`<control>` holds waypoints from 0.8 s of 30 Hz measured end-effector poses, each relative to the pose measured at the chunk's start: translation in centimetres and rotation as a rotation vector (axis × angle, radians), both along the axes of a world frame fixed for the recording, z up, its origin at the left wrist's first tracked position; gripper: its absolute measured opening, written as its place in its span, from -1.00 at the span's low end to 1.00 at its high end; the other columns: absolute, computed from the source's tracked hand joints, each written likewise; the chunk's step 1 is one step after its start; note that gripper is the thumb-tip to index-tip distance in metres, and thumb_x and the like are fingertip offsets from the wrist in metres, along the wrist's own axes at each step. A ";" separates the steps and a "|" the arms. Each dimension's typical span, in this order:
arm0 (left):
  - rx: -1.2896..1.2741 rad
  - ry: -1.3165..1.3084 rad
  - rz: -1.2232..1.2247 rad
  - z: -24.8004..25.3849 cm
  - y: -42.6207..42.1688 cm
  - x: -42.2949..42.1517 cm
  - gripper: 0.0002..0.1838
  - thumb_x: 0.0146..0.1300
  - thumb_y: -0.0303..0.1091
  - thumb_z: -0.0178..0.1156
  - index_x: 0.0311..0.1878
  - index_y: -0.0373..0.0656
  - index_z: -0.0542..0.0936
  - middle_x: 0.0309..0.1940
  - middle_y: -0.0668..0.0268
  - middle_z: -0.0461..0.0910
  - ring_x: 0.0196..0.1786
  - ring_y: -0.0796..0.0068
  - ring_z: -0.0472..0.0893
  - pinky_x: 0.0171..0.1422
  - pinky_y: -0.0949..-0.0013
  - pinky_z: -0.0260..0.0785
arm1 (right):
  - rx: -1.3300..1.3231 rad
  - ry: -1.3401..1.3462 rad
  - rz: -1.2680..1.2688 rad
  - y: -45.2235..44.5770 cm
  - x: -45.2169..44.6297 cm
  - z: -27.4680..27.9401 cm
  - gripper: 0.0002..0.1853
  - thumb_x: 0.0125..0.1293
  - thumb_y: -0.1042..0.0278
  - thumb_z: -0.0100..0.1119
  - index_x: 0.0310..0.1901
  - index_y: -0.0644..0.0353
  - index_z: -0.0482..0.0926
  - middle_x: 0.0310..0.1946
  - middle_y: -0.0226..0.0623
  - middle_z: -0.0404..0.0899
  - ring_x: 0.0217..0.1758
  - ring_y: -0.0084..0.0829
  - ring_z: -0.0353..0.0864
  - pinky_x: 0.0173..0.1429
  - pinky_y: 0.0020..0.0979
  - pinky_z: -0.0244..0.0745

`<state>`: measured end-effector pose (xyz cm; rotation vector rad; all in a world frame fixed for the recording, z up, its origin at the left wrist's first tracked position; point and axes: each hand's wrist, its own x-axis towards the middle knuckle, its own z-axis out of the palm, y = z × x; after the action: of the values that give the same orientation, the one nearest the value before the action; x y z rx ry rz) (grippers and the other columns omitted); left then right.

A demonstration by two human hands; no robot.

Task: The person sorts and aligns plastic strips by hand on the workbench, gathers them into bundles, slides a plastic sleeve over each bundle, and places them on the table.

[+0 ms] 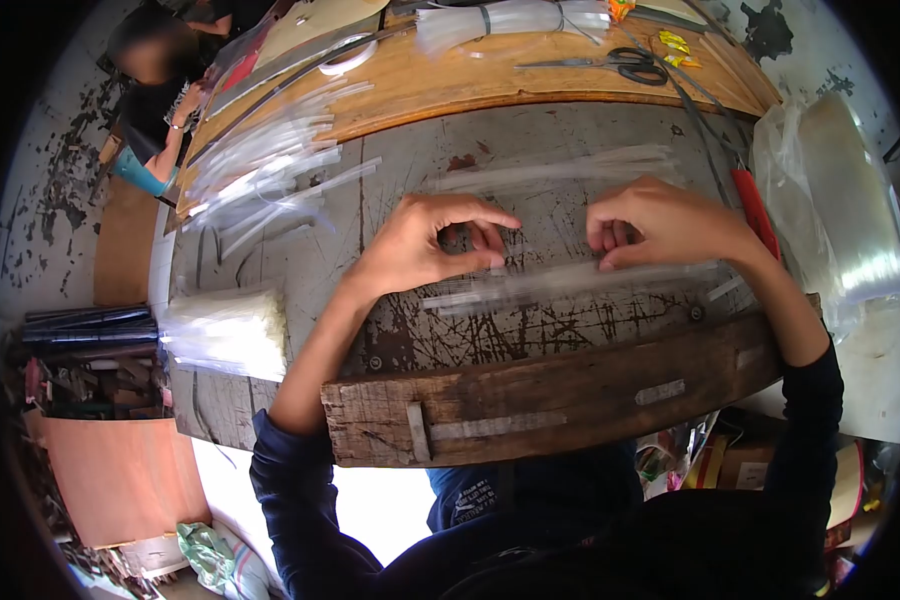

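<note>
My left hand [445, 240] is over the scratched metal table, its thumb and index finger apart in a curve, the other fingers curled. Its thumb tip is near the left part of a bundle of clear plastic strips [560, 285]. To the right, my right hand [660, 228] has its fingers bent toward the thumb just above the same strips; whether it grips any is unclear. Another group of clear strips [570, 168] lies behind both hands. A dark wooden beam [570, 390] runs along the front edge, below the strips.
Scissors [610, 65], a tape roll [348, 55] and a tied strip bundle [510, 22] lie on the wooden board [450, 80]. More strips [270, 160] and a thick bundle [228, 330] are at left. A red-handled tool [755, 212] and plastic roll [840, 190] stand right. A person [155, 100] is back left.
</note>
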<state>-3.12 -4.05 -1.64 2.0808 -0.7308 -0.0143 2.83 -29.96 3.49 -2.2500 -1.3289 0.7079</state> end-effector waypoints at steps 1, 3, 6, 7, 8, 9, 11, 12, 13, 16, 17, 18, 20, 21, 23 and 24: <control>0.003 0.014 -0.037 0.2 -0.1 -0.1 -0.63 -0.07 -0.53 0.36 -0.10 -0.09 0.63 -0.38 0.33 0.64 -0.34 0.56 0.61 -0.26 0.49 0.44 | -0.039 -0.028 0.019 0.0 -0.1 0.0 -0.88 0.12 0.40 0.18 -0.40 0.28 0.53 -0.53 -0.25 0.57 -0.43 -0.42 0.57 -0.30 -0.39 0.41; 0.021 -0.026 -0.061 -0.1 -0.2 0.0 -0.63 -0.07 -0.53 0.36 -0.11 -0.10 0.63 -0.38 0.33 0.64 -0.33 0.55 0.62 -0.24 0.47 0.46 | -0.018 -0.031 0.026 0.0 -0.1 -0.1 -0.89 0.12 0.41 0.18 -0.40 0.28 0.53 -0.53 -0.25 0.57 -0.44 -0.42 0.56 -0.31 -0.39 0.40; 0.029 -0.046 -0.094 -0.3 -0.2 0.0 -0.64 -0.07 -0.53 0.35 -0.11 -0.11 0.63 -0.38 0.32 0.64 -0.32 0.53 0.63 -0.21 0.44 0.48 | 0.019 0.008 0.015 -0.1 0.1 -0.5 -0.90 0.12 0.43 0.16 -0.41 0.28 0.52 -0.53 -0.26 0.56 -0.44 -0.43 0.54 -0.33 -0.40 0.37; 0.019 -0.025 -0.101 -0.4 -0.1 0.0 -0.64 -0.06 -0.53 0.35 -0.11 -0.11 0.63 -0.38 0.31 0.64 -0.32 0.51 0.63 -0.19 0.42 0.49 | 0.035 0.051 -0.004 -0.1 0.2 -0.6 -0.90 0.12 0.43 0.15 -0.41 0.28 0.51 -0.53 -0.26 0.55 -0.44 -0.44 0.53 -0.33 -0.40 0.36; 0.019 -0.026 -0.101 -0.4 -0.1 0.0 -0.64 -0.06 -0.53 0.35 -0.11 -0.11 0.63 -0.38 0.31 0.64 -0.32 0.51 0.63 -0.19 0.42 0.49 | 0.035 0.050 -0.004 -0.1 0.2 -0.5 -0.90 0.12 0.43 0.15 -0.41 0.28 0.51 -0.53 -0.26 0.55 -0.44 -0.44 0.53 -0.33 -0.40 0.36; 0.029 -0.044 -0.093 -0.5 -0.1 0.0 -0.64 -0.05 -0.54 0.34 -0.11 -0.12 0.63 -0.38 0.31 0.64 -0.31 0.51 0.63 -0.20 0.43 0.48 | 0.082 0.067 -0.019 -0.1 0.2 -0.5 -0.90 0.13 0.43 0.15 -0.41 0.28 0.51 -0.54 -0.28 0.55 -0.45 -0.46 0.52 -0.33 -0.41 0.35; 0.039 -0.063 -0.085 -0.5 -0.1 -0.1 -0.65 -0.05 -0.55 0.33 -0.10 -0.13 0.62 -0.37 0.31 0.64 -0.30 0.50 0.63 -0.20 0.43 0.48 | 0.130 0.084 -0.034 -0.1 0.2 -0.5 -0.89 0.14 0.43 0.15 -0.42 0.28 0.50 -0.54 -0.29 0.54 -0.45 -0.48 0.50 -0.34 -0.42 0.35; 0.024 -0.022 -0.069 -0.4 -0.1 -0.1 -0.65 -0.04 -0.55 0.32 -0.10 -0.14 0.62 -0.37 0.30 0.64 -0.30 0.51 0.63 -0.20 0.43 0.48 | 0.159 0.098 -0.042 -0.1 0.3 -0.6 -0.88 0.15 0.42 0.15 -0.43 0.28 0.49 -0.55 -0.31 0.54 -0.45 -0.50 0.49 -0.34 -0.42 0.34; 0.010 0.018 -0.053 -0.3 -0.1 -0.1 -0.66 -0.03 -0.56 0.31 -0.10 -0.15 0.61 -0.36 0.29 0.64 -0.30 0.51 0.62 -0.20 0.44 0.48 | 0.188 0.111 -0.049 -0.1 0.3 -0.8 -0.87 0.15 0.41 0.16 -0.44 0.28 0.48 -0.55 -0.32 0.53 -0.45 -0.53 0.48 -0.34 -0.43 0.33; -0.021 0.045 -0.016 -0.4 -0.1 -0.1 -0.66 -0.02 -0.57 0.31 -0.10 -0.16 0.61 -0.36 0.28 0.64 -0.28 0.52 0.62 -0.20 0.45 0.47 | 0.221 0.092 -0.055 -0.2 0.6 -1.1 -0.86 0.16 0.40 0.16 -0.45 0.27 0.48 -0.56 -0.33 0.52 -0.46 -0.54 0.47 -0.35 -0.44 0.33; -0.022 0.044 -0.016 -0.2 -0.1 -0.2 -0.66 -0.02 -0.57 0.31 -0.10 -0.16 0.61 -0.36 0.28 0.64 -0.28 0.52 0.62 -0.20 0.45 0.47 | 0.221 0.092 -0.055 -0.2 0.7 -1.1 -0.86 0.16 0.40 0.16 -0.45 0.27 0.48 -0.56 -0.33 0.52 -0.46 -0.54 0.47 -0.35 -0.44 0.33; -0.016 0.088 0.005 0.0 -0.1 -0.3 -0.67 0.00 -0.57 0.29 -0.09 -0.18 0.59 -0.33 0.27 0.64 -0.27 0.51 0.63 -0.18 0.45 0.47 | 0.217 0.079 -0.062 -0.3 0.7 -1.0 -0.86 0.15 0.41 0.17 -0.46 0.28 0.47 -0.57 -0.34 0.51 -0.46 -0.54 0.47 -0.34 -0.45 0.34; -0.011 0.133 0.028 -0.1 -0.1 -0.3 -0.68 0.02 -0.57 0.28 -0.08 -0.20 0.58 -0.30 0.25 0.64 -0.26 0.50 0.63 -0.17 0.45 0.47 | 0.213 0.067 -0.068 -0.2 0.7 -1.0 -0.85 0.15 0.41 0.17 -0.47 0.28 0.46 -0.57 -0.34 0.51 -0.45 -0.54 0.47 -0.33 -0.46 0.35; -0.073 0.070 -0.008 -0.4 -0.1 -0.2 -0.68 0.05 -0.57 0.26 -0.07 -0.23 0.57 -0.27 0.24 0.63 -0.23 0.48 0.63 -0.16 0.46 0.47 | 0.242 0.076 -0.067 -0.2 0.7 -1.0 -0.84 0.15 0.42 0.17 -0.48 0.29 0.46 -0.57 -0.36 0.51 -0.44 -0.55 0.47 -0.34 -0.47 0.36; -0.136 0.008 -0.044 -0.5 0.0 -0.1 -0.69 0.07 -0.57 0.24 -0.06 -0.25 0.56 -0.25 0.23 0.63 -0.21 0.47 0.63 -0.15 0.46 0.47 | 0.271 0.086 -0.066 -0.2 0.6 -0.9 -0.84 0.15 0.42 0.18 -0.49 0.30 0.45 -0.57 -0.37 0.51 -0.44 -0.56 0.47 -0.34 -0.48 0.37; -0.119 0.024 -0.068 -0.1 0.0 -0.2 -0.70 0.09 -0.56 0.22 -0.06 -0.27 0.55 -0.22 0.21 0.62 -0.18 0.45 0.62 -0.14 0.46 0.48 | 0.270 0.058 -0.049 -0.1 0.6 -0.7 -0.84 0.16 0.42 0.17 -0.49 0.30 0.45 -0.57 -0.37 0.51 -0.43 -0.57 0.48 -0.35 -0.49 0.38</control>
<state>-3.29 -4.07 -1.76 1.9393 -0.7693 -0.0325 3.42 -30.06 2.75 -2.0248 -1.2550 0.5366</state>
